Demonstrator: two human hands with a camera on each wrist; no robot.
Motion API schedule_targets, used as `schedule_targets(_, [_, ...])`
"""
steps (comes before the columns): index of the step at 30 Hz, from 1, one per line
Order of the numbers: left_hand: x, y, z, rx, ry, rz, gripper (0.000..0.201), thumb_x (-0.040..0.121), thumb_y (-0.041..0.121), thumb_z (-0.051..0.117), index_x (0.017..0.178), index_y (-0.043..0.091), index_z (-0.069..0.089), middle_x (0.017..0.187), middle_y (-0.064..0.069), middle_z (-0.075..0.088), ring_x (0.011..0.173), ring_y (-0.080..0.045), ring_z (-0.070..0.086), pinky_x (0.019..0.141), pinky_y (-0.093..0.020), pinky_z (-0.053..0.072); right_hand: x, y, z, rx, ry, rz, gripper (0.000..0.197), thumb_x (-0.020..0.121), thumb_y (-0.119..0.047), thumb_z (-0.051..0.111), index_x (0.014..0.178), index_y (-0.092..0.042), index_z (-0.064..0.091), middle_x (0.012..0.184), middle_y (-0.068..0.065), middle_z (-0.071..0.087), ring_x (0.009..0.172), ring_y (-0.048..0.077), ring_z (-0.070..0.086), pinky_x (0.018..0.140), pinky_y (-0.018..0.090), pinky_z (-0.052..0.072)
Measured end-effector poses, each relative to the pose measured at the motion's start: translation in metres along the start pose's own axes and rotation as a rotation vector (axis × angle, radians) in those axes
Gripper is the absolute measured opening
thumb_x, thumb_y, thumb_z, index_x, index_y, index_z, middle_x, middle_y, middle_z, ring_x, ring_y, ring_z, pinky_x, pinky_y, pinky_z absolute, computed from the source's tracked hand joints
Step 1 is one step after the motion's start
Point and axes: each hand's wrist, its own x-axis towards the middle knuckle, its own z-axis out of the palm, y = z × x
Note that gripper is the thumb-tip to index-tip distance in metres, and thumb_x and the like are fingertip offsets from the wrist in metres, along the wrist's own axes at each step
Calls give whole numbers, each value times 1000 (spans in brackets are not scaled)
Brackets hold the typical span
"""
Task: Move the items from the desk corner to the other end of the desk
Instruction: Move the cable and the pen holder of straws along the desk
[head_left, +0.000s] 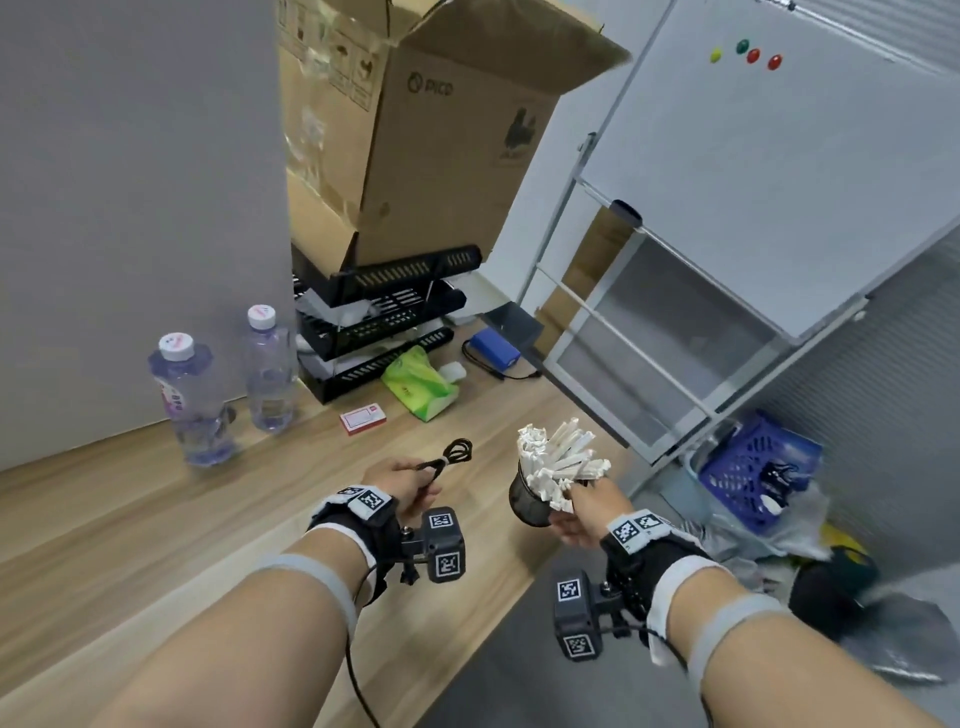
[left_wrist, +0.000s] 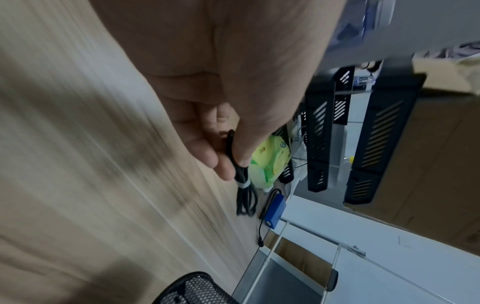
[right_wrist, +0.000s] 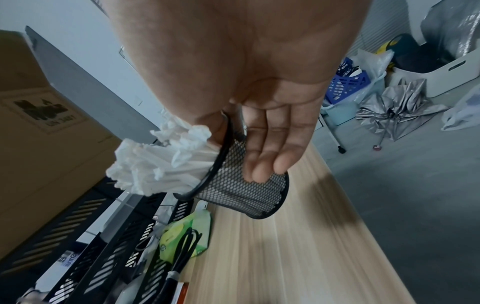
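Up: one cable, one mesh cup.

The head camera looks down from above across the worktop toward the black tray rack, while each wrist camera peers close along its palm, both sharing that rack and worktop.

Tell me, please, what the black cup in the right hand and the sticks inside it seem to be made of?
The black mesh cup looks like painted metal wire mesh: fine regular holes, a solid rim. The white paper-wrapped sticks show crumpled, twisted paper ends; what the wrappers hold is hidden. The right hand grips the cup.
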Motion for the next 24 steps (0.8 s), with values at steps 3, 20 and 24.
schedule_targets(3, [23,9,27,-13,7,12,14,93,-3,60,104,4,63,52,-10,67,42,-13,61,40,-17,51,42,-15,-11,-15,-29,-10,26,98,-11,38,84,-11,60,71,15,67,49,21,57,42,22,46])
schedule_targets(20, [163,30,173,-78,478,0,11,91,-5,61,99,0,65,59,-14,69,45,-19,65,51,-27,57,338,-80,-29,20,-224,-111,35,82,-37,48,110,-18,59,61,8,73,50,24,69,44,32,55])
schedule_targets(24, [199,13,156,3,489,-61,53,63,18,75,115,11,71,94,-18,76,80,-27,71,88,-40,58,356,-82,-20,109,-345,-21,30,89,-34,47,114,-18,55,71,10,72,57,26,70,59,43,59])
